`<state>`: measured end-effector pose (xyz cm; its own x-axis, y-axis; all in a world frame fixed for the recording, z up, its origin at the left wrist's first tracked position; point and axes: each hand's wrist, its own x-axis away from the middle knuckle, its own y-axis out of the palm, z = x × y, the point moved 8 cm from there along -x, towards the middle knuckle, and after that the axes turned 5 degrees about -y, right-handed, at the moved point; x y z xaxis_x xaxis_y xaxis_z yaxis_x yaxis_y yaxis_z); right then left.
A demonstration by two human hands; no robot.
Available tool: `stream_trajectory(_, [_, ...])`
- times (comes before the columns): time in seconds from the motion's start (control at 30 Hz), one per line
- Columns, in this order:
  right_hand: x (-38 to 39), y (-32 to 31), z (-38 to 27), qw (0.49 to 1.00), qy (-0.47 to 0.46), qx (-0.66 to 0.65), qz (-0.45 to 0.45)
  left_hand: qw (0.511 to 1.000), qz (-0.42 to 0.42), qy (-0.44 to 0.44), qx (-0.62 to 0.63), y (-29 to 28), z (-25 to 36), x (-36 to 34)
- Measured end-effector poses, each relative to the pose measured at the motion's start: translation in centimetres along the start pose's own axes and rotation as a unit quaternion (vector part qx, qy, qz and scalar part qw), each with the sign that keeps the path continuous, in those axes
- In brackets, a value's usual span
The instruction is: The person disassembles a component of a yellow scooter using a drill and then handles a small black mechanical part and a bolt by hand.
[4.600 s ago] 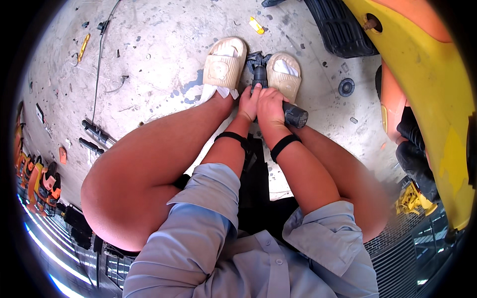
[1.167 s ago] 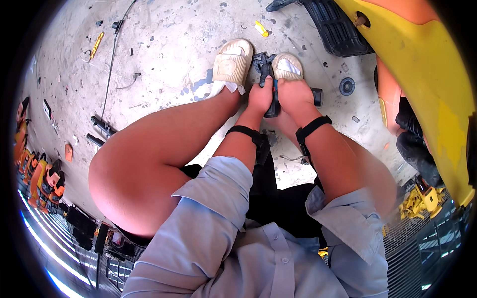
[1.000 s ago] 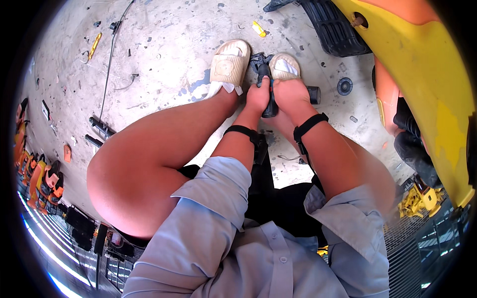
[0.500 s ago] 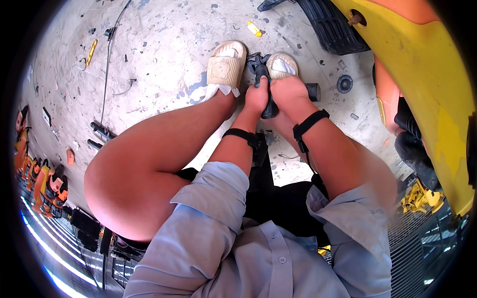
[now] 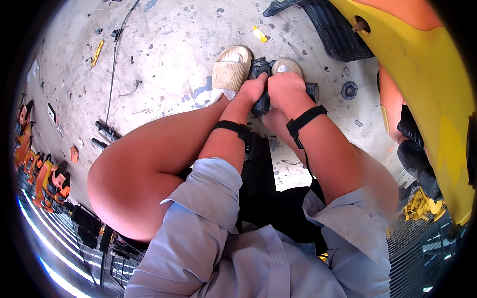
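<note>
My left hand (image 5: pixel 252 88) is closed around a black hand tool (image 5: pixel 261 104) held low between my feet, with the thumb along it. My right hand (image 5: pixel 285 88) is closed beside it on the same tool, whose black cylindrical end (image 5: pixel 311 92) sticks out to the right. A dark part (image 5: pixel 260 63) lies at the far end of the tool, between my tan slide sandals (image 5: pixel 228 72); its shape is unclear. My fingertips are mostly hidden.
A large yellow and orange machine body (image 5: pixel 422 74) with a black tread plate (image 5: pixel 333 30) stands on the right. The concrete floor (image 5: pixel 164 74) holds a cable (image 5: pixel 113 59), black rods (image 5: pixel 107 131), yellow pieces (image 5: pixel 260 34) and a dark disc (image 5: pixel 349 90). Orange machines (image 5: pixel 47 179) line the left edge.
Over the last seconds both hands have moved slightly forward, and the tool's cylindrical end has swung forward to the right. Both hands still grip the tool.
</note>
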<state>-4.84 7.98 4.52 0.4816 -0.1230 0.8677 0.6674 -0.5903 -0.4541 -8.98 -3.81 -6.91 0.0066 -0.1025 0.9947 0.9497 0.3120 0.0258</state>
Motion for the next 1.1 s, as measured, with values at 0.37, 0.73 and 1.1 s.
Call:
stream_trajectory(0.37, [0.3, 5.1, -2.0, 0.996, 0.064, -0.044, 0.046, 0.985, 0.093, 0.059, -0.136, -1.7, -0.9, 0.2])
stream_trajectory(0.73, [0.2, 7.1, -3.7, 0.992, 0.099, -0.012, 0.081, 0.966, 0.137, 0.122, -0.181, -2.1, -1.8, 0.1])
stream_trajectory(1.1, [-1.3, 9.2, -4.7, 0.981, 0.123, 0.046, 0.142, 0.965, 0.142, 0.132, -0.174, -2.2, -2.3, -0.2])
